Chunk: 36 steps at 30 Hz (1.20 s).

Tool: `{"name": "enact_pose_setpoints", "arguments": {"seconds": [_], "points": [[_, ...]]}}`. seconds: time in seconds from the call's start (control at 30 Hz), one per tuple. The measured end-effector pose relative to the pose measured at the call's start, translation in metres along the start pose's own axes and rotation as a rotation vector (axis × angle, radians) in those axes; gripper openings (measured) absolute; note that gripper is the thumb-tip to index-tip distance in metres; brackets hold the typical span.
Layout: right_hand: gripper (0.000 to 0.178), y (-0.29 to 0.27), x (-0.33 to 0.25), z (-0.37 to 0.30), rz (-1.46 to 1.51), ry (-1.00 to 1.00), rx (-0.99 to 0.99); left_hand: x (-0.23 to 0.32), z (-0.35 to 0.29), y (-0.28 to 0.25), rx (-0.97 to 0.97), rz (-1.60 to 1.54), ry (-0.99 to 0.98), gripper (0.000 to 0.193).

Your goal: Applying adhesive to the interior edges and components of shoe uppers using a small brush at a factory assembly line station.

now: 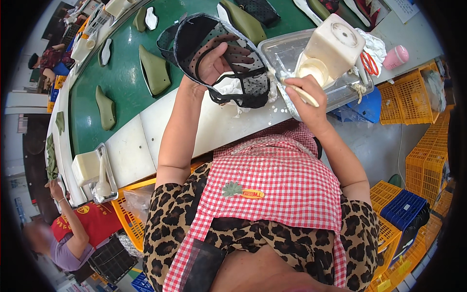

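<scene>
My left hand (pixel 214 63) is inside a black dotted mesh shoe upper (pixel 255 85), its fingers showing through the sheer fabric and holding it up over the white table edge. Between the fingers of my right hand (pixel 311 109) is a brush (pixel 308 97) with a pale handle. Its bristle end points left, close to the upper's edge; whether it touches cannot be made out. Beside that hand, a whitish glue container (pixel 335 46) with a round open cup (pixel 314 70) stands in a clear plastic tray (pixel 287 36) smeared with white.
Green shoe lasts (pixel 154 70) and white soles lie on the green belt (pixel 126 53). Red-handled scissors (pixel 368 63) and a pink bottle (pixel 396 57) sit right of the tray. Yellow crates (pixel 406 100) stand at the right. Another person (pixel 80 228) works at the lower left.
</scene>
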State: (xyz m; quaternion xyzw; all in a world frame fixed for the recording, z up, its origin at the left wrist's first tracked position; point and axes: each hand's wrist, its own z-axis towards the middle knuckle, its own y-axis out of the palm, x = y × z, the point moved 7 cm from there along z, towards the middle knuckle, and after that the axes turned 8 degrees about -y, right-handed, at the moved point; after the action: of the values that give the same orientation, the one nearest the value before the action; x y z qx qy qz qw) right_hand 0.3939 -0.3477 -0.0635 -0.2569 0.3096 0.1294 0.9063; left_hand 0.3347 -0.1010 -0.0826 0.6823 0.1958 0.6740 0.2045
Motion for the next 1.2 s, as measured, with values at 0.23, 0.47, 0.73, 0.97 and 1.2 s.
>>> {"name": "enact_pose_setpoints", "arguments": {"seconds": [0.23, 0.47, 0.73, 0.97, 1.2], "points": [[0.019, -0.002, -0.009, 0.005, 0.005, -0.018, 0.037, 0.000, -0.002, -0.013, 0.053, -0.025, 0.034, 0.039], [0.017, 0.021, -0.008, 0.009, -0.089, -0.238, -0.001, -0.005, -0.004, -0.016, 0.089, -0.030, 0.041, 0.039], [0.018, 0.005, -0.007, -0.014, -0.096, -0.106, -0.076, 0.009, -0.016, -0.010, 0.167, 0.080, 0.118, 0.037], [0.019, 0.008, -0.006, -0.023, -0.038, -0.014, 0.037, -0.005, -0.040, -0.016, 0.487, 0.549, -0.315, 0.082], [0.038, 0.035, 0.009, -0.029, 0.049, 0.045, 0.091, -0.030, -0.040, -0.013, 0.326, 0.069, -0.239, 0.083]]}}
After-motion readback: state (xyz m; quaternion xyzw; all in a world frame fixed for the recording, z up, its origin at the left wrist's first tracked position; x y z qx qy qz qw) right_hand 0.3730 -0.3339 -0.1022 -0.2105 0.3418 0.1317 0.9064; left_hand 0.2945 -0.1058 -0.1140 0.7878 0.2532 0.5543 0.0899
